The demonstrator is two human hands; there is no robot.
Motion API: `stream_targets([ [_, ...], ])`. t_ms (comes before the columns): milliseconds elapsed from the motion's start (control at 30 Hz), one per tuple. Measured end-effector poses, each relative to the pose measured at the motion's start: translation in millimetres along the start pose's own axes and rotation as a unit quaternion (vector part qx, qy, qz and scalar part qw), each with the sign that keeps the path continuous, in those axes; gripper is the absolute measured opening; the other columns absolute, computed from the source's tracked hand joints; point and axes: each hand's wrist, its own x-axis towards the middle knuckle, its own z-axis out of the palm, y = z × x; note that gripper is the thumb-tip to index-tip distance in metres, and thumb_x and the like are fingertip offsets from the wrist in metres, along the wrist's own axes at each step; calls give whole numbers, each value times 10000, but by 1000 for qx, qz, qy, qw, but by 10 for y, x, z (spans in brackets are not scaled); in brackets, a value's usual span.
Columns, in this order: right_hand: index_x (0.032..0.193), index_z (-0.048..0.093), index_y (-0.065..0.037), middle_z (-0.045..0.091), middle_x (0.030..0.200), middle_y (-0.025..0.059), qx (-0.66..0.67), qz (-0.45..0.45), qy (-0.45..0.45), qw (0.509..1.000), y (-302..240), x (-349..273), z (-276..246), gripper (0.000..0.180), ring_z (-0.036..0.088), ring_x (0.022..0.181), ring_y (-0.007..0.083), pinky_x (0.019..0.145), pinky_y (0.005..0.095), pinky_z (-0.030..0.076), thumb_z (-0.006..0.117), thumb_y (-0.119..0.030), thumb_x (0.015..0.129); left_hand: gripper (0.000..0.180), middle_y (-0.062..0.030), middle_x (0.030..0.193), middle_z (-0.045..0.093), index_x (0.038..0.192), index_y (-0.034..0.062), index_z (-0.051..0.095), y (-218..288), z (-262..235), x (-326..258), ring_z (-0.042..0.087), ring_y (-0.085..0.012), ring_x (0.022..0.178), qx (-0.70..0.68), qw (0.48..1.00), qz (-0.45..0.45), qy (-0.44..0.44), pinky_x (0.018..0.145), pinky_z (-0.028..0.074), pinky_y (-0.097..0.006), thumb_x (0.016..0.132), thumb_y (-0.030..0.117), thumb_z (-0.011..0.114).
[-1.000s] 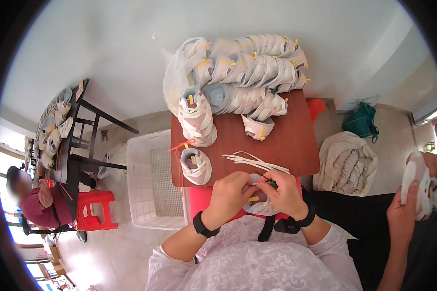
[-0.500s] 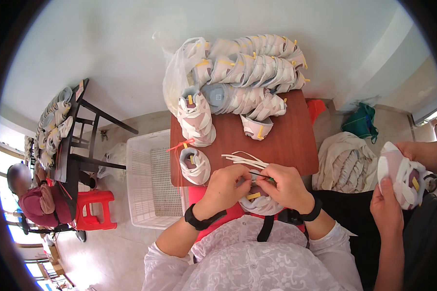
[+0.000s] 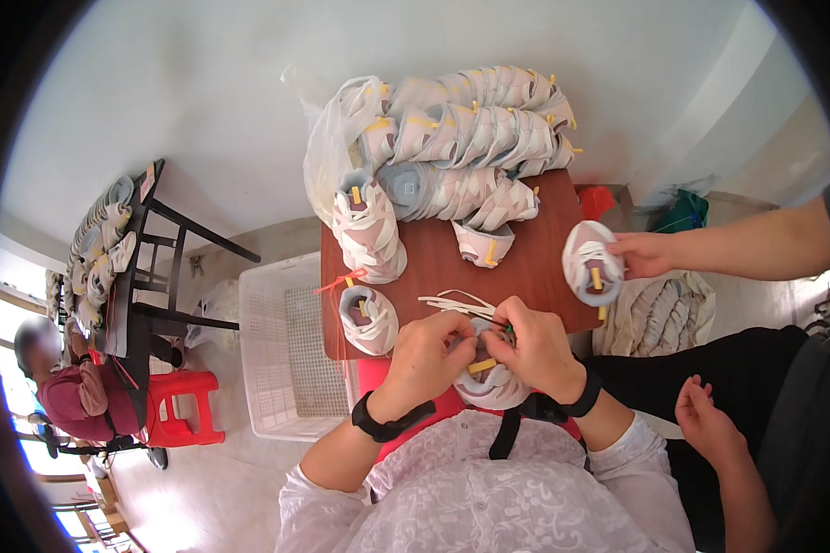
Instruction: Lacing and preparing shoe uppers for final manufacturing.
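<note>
A pale pink and white shoe upper (image 3: 493, 389) with a yellow tab lies in my lap, at the table's front edge. My left hand (image 3: 431, 358) is closed in a pinch over its left side; what the fingertips hold is hidden. Over the right side is my right hand (image 3: 537, 350), its thumb and finger closed on a thin dark tool (image 3: 502, 325) with a green bit. White laces (image 3: 454, 303) stick out beyond my fingers over the tabletop. A single shoe upper (image 3: 369, 320) stands left of my left hand, a red string beside it.
Rows of nested shoe uppers (image 3: 470, 134) cover the back of the brown table (image 3: 424, 249). A white plastic basket (image 3: 281, 433) stands to the left. At right, a co-worker's hand (image 3: 644, 254) holds a shoe upper (image 3: 592, 267) over the table edge, above a cloth bundle (image 3: 655, 318).
The co-worker's shoe upper has moved from the far right to the table's right edge, and their other hand has let go. My right hand has shifted slightly upward and left, tilting the tool.
</note>
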Motion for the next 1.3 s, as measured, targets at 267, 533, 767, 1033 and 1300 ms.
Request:
stream_targets([
  [267, 991, 567, -6, 689, 828, 147, 126, 4, -46, 991, 17, 35, -122, 253, 692, 730, 289, 625, 345, 527, 685, -86, 781, 84, -20, 686, 610, 841, -19, 609, 8, -34, 48, 570, -70, 611, -55, 993, -94, -46, 557, 465, -245, 808, 54, 631],
  [533, 1040, 607, 22, 700, 876, 179, 171, 59, -112, 977, 13, 60, -231, 297, 702, 761, 282, 655, 323, 528, 697, -65, 770, 92, -43, 685, 614, 841, -18, 605, 18, -31, 57, 591, -91, 611, -33, 994, -92, -49, 564, 475, -255, 809, 62, 634],
  [767, 1076, 603, 58, 705, 915, 171, 205, 102, -154, 961, -23, 42, -318, 344, 700, 813, 197, 714, 296, 536, 721, -55, 774, 97, -122, 656, 637, 794, -1, 609, 89, -42, 55, 644, -243, 573, -31, 996, -72, -29, 542, 481, -341, 769, 90, 629],
  [1033, 1010, 608, 30, 689, 827, 146, 131, 84, -117, 981, -47, 11, -260, 316, 689, 731, 211, 651, 303, 521, 729, -110, 754, 85, -114, 647, 626, 789, 18, 607, 86, 1, 27, 630, -255, 567, 4, 999, -42, -15, 540, 475, -353, 757, 91, 636],
  [1300, 982, 597, -5, 687, 803, 138, 83, 22, -25, 996, 1, -90, -90, 248, 687, 697, 292, 615, 346, 528, 694, -78, 765, 80, -115, 620, 616, 774, 18, 603, 56, 9, 22, 621, -259, 548, -9, 998, -59, -19, 528, 469, -354, 756, 90, 633],
])
